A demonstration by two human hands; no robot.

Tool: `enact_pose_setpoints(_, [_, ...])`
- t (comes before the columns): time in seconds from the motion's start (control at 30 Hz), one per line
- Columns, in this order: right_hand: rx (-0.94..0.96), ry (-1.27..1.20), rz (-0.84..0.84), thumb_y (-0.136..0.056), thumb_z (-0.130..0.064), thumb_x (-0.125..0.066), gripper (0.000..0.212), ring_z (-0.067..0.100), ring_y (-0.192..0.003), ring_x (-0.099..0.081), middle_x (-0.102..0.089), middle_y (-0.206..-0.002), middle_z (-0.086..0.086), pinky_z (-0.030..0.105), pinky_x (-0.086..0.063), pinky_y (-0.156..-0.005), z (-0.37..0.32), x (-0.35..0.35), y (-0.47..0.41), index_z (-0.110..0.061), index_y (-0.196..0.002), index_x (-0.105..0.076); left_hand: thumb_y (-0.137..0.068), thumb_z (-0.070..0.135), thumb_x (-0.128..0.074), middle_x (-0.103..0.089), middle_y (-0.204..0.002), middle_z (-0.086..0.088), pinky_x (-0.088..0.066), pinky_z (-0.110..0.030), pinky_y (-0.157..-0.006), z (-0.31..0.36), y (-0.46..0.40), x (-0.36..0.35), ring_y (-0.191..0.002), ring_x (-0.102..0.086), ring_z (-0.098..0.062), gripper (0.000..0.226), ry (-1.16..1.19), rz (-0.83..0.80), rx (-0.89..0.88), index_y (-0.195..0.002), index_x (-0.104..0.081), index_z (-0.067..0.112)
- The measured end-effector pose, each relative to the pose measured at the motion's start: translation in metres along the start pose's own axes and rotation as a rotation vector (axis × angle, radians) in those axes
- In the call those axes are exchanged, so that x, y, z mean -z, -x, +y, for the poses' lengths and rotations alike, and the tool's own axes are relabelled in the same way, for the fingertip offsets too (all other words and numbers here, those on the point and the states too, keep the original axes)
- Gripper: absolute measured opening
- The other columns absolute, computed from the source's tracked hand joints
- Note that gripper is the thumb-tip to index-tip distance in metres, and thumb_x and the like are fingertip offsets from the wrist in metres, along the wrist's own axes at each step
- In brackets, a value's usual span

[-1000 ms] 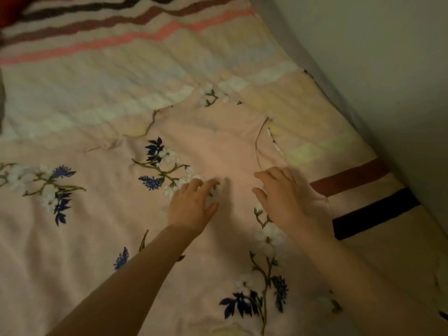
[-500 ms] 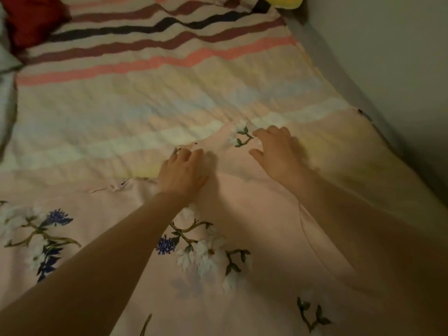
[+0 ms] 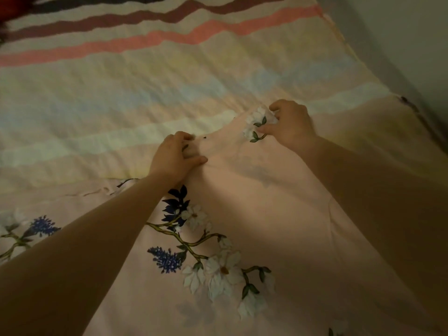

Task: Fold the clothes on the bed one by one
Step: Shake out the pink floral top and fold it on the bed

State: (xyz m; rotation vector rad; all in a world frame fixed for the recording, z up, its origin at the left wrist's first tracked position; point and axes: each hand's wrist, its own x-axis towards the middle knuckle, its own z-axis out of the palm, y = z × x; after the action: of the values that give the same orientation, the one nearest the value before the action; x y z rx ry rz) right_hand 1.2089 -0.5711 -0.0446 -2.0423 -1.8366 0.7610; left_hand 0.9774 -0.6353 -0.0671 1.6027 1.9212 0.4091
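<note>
A pale pink garment [image 3: 254, 190] printed with white and blue flowers lies spread over the near half of the bed. My left hand [image 3: 173, 158] pinches its far edge at the centre, fingers curled into the cloth. About a hand's width to the right, my right hand [image 3: 289, 124] grips the same far edge where a white flower is printed. The cloth between the two hands is bunched and slightly raised off the bed. Both forearms stretch over the garment and hide part of it.
The bed carries a striped cover [image 3: 145, 81] with pastel, pink, brown and black bands running across. A grey wall [image 3: 400, 44] borders the bed on the right. A red item [image 3: 12, 6] shows at the top left corner.
Both hands slid from the garment's middle up to its far edge. They went from lying flat on the cloth to pinching it, and the edge now lifts a little.
</note>
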Motion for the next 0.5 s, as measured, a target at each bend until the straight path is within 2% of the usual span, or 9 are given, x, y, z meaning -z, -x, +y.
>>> enact_pose_setpoints(0.07, [-0.04, -0.062, -0.002, -0.072, -0.022, -0.08, 0.049, 0.025, -0.101, -0.059, -0.063, -0.113, 0.011, 0.028, -0.043, -0.078, -0.005, 0.002, 0.0, -0.008, -0.115, -0.063, -0.074, 0.03, -0.079, -0.056, -0.128, -0.007, -0.038, -0.025, -0.085, -0.001, -0.004, 0.004, -0.116, -0.052, -0.022, 0.059, 0.079, -0.033, 0.069, -0.126, -0.054, 0.013])
enact_pose_setpoints(0.13, [-0.102, -0.146, -0.027, -0.07, -0.014, -0.08, 0.042, 0.022, -0.088, -0.061, -0.066, -0.105, 0.01, 0.025, -0.043, -0.069, -0.009, 0.006, 0.0, -0.011, -0.11, -0.067, -0.075, 0.03, -0.078, -0.061, -0.103, -0.01, -0.038, -0.025, -0.073, -0.001, -0.006, 0.009, -0.092, -0.054, -0.021, 0.046, 0.07, -0.052, 0.071, -0.11, -0.063, 0.003])
enact_pose_setpoints(0.17, [-0.124, -0.197, -0.043, -0.07, -0.01, -0.08, 0.039, 0.021, -0.083, -0.061, -0.067, -0.1, 0.01, 0.025, -0.045, -0.066, -0.01, 0.009, 0.001, -0.011, -0.107, -0.068, -0.075, 0.031, -0.078, -0.057, -0.086, -0.011, -0.033, -0.026, -0.064, -0.001, -0.006, 0.01, -0.08, -0.049, -0.02, 0.042, 0.08, -0.055, 0.066, -0.098, -0.064, -0.002])
enact_pose_setpoints(0.23, [-0.129, -0.284, -0.063, -0.07, -0.005, -0.078, 0.033, 0.023, -0.079, -0.064, -0.069, -0.093, 0.013, 0.026, -0.049, -0.063, -0.011, 0.016, 0.005, -0.008, -0.102, -0.07, -0.077, 0.032, -0.076, -0.045, -0.07, -0.01, -0.027, -0.028, -0.056, 0.001, -0.003, 0.014, -0.069, -0.041, -0.019, 0.042, 0.144, -0.06, 0.067, -0.081, -0.059, -0.007])
enact_pose_setpoints(0.33, [-0.074, -0.384, -0.073, -0.071, -0.006, -0.078, 0.028, 0.02, -0.081, -0.066, -0.069, -0.088, 0.012, 0.029, -0.052, -0.071, -0.01, 0.031, 0.014, -0.006, -0.097, -0.07, -0.077, 0.038, -0.076, -0.036, -0.063, -0.009, -0.026, -0.029, -0.056, 0.007, 0.006, 0.021, -0.061, -0.035, -0.018, 0.047, 0.263, -0.056, 0.037, -0.066, -0.046, 0.003])
enact_pose_setpoints(0.43, [-0.024, -0.466, -0.144, -0.076, -0.005, -0.074, 0.022, 0.0, -0.052, -0.06, -0.063, -0.071, 0.004, 0.013, -0.045, -0.048, -0.008, 0.054, 0.03, -0.005, -0.098, -0.068, -0.076, 0.048, -0.073, -0.041, -0.062, -0.012, -0.032, -0.03, -0.057, 0.018, 0.022, 0.03, -0.058, -0.04, -0.018, 0.054, 0.411, -0.082, -0.004, -0.065, -0.048, 0.001])
enact_pose_setpoints(0.5, [-0.008, -0.495, -0.202, -0.078, -0.004, -0.072, 0.022, -0.002, -0.046, -0.057, -0.061, -0.069, 0.003, 0.011, -0.042, -0.042, -0.005, 0.069, 0.042, -0.004, -0.1, -0.067, -0.078, 0.046, -0.072, -0.045, -0.063, -0.019, -0.034, -0.031, -0.059, 0.023, 0.035, 0.034, -0.059, -0.043, -0.02, 0.058, 0.462, -0.084, -0.04, -0.07, -0.053, -0.008])
